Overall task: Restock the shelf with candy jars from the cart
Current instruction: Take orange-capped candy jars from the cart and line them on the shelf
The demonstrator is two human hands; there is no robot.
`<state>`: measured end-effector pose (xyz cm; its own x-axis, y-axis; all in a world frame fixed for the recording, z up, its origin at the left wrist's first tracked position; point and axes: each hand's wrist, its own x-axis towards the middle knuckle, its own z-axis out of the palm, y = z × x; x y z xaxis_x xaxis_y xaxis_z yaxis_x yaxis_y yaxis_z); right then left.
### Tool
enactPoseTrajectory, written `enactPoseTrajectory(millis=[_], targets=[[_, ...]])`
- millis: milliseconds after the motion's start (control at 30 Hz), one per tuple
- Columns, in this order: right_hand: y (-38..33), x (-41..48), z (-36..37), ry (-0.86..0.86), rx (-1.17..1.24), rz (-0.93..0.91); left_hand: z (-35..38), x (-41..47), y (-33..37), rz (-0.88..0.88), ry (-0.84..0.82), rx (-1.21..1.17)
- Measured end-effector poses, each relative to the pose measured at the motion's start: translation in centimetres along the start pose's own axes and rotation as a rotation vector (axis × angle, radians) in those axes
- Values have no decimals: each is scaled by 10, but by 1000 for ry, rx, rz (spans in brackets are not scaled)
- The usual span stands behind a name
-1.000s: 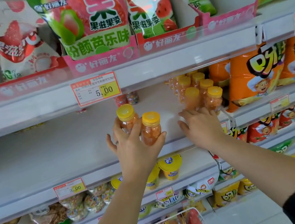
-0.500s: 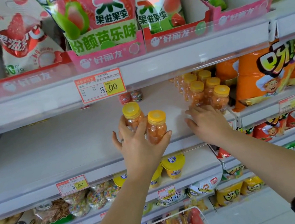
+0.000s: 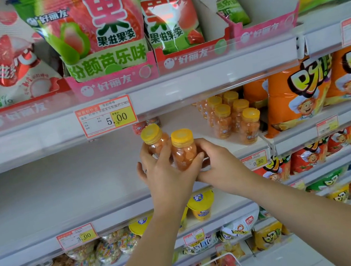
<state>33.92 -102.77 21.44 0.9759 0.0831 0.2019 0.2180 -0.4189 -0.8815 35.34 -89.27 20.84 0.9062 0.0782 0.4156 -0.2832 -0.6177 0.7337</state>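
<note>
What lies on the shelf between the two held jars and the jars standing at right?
Nothing: the head view shows only bare white shelf between the held jars and that group.

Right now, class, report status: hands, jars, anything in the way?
Left hand grips two jars. Right hand curls round nearer jar. Stocked jars stand rightward, apart.

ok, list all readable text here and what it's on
"5.00": upper tag.
"3.00": lower tag.
"0.80": right tag.
"好丽友": pink box.
"果滋果姿", "粉颜芭乐味": green bag.
"100%": watermelon bag.
Labels on jars, small print on tags: too blurred.
</note>
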Motion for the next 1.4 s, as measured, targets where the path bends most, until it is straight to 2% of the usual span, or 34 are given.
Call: enactPoseTrajectory(millis=[100, 300, 500, 633, 767, 833, 900, 1000, 1233, 1400], targets=[[6, 4, -2, 41, -26, -13, -6, 6, -6, 14, -15, -16], [40, 25, -9, 311, -277, 89, -20, 14, -42, -65, -78, 126], [55, 33, 2, 398, -409, 145, -19, 8, -60, -36, -326, 316], [62, 33, 4, 460, -470, 194, -20, 8, -62, -9, -373, 344], [63, 25, -5, 440, -504, 223, -21, 9, -64, 8, -388, 337], [60, 10, -7, 481, -390, 147, -22, 9, -64, 5, -397, 333], [56, -10, -4, 522, -351, -40, -22, 9, -64, 4, -404, 339], [61, -27, 8, 421, -529, -191, -22, 9, -63, 7, -399, 344], [62, -12, 22, 480, -638, 40, -22, 9, -61, 6, -382, 354], [64, 0, 22, 367, -726, 180, -22, 10, -60, -2, -390, 355]])
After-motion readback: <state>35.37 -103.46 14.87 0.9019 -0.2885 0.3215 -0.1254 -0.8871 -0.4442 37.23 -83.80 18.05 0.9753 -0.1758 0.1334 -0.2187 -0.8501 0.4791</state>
